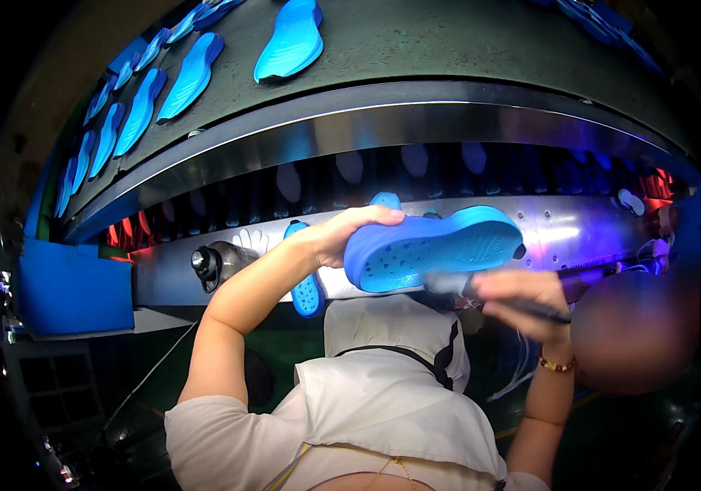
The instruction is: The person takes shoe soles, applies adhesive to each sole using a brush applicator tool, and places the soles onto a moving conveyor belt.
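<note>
My left hand (352,235) grips a bright blue foam shoe sole (440,254) by its left end, fingers over the top edge. The sole is tilted so its dotted, patterned face shows. My right hand (524,301) is closed around the dark handle of a brush (543,310). The brush's greyish head is smeared by motion at the lower edge of the sole; whether it touches cannot be made out. Another blue piece with holes (308,296) lies on the metal ledge beside my left forearm.
Beyond the ledge (174,274) runs a dark green conveyor belt (416,41) carrying several blue soles (291,39). A dark bottle (223,263) stands at left, near a blue panel (76,286). Pale sole shapes show under the belt. A blurred round shape (637,331) is at right.
</note>
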Tool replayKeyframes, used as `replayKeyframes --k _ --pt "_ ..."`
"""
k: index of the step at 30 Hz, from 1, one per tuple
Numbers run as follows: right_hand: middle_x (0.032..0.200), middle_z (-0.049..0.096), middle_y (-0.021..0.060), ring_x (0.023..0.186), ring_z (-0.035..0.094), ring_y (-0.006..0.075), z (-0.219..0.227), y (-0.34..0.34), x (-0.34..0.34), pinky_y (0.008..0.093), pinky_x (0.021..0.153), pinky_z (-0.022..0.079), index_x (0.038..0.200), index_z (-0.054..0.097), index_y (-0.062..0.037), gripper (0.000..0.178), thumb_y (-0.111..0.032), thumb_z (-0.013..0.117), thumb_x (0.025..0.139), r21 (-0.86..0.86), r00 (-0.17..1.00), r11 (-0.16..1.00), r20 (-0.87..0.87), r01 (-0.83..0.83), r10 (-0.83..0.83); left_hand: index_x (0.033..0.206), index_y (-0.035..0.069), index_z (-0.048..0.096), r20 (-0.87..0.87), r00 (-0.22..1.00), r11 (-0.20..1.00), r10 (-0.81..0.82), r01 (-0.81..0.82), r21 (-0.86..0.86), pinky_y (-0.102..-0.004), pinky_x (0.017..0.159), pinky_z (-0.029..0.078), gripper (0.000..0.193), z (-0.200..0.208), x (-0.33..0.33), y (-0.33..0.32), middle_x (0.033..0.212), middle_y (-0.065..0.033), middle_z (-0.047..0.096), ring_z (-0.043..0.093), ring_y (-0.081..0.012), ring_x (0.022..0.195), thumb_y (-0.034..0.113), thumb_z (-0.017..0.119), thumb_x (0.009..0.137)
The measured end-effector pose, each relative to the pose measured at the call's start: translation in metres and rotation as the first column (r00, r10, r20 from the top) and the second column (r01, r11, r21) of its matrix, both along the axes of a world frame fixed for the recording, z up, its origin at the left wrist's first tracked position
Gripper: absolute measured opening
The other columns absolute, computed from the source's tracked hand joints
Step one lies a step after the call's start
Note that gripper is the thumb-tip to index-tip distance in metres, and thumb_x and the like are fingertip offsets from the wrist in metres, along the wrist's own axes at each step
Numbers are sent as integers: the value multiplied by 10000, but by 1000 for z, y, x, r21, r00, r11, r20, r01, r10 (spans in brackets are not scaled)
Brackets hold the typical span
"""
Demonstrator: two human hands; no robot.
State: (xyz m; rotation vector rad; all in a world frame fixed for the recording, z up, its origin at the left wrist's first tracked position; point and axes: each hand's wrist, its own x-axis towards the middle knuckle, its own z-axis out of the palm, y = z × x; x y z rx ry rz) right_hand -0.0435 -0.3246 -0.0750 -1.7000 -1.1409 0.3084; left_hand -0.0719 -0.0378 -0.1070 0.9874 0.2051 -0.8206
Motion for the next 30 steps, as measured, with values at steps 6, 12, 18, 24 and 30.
replayKeyframes --k 6,12,18,24,30 --pt "888 652 131 813 635 242 0 -1 -10 291 736 497 866 652 -9 237 -1 694 633 -41 998 999 45 34 -33 1220 -55 426 248 962 992 -118 101 81 -332 902 410 684 12 1 21 1177 -204 496 538 -261 1011 435 538 757" --pt "865 648 162 873 614 263 6 13 -10 296 758 486 858 644 27 230 41 660 628 138 969 959 -43 248 -244 1322 30 289 169 891 846 422 -320 -427 -458 992 308 897 -33 0 -34 1302 -179 379 405 -328 1173 729 258 761" --pt "849 626 137 775 614 226 -27 44 -4 294 690 485 815 629 9 174 30 648 643 195 911 908 115 370 -396 1282 23 341 -68 862 727 502 -463 -507 -432 944 370 891 -42 -4 -73 1213 -179 459 478 -311 1086 734 189 766" --pt "797 637 102 730 622 228 -21 30 -34 312 642 468 762 625 -39 186 -43 671 582 85 929 993 355 77 -103 1231 37 392 46 765 624 643 -487 -611 -464 886 421 864 -45 1 -44 1129 -171 507 515 -299 1026 733 176 768" --pt "806 638 119 787 615 256 -3 45 1 337 739 476 813 631 -16 183 4 646 632 227 948 943 149 244 -281 1200 0 403 95 751 635 653 -475 -609 -436 897 409 920 -17 -2 -73 1108 -163 514 510 -285 1018 754 131 749"
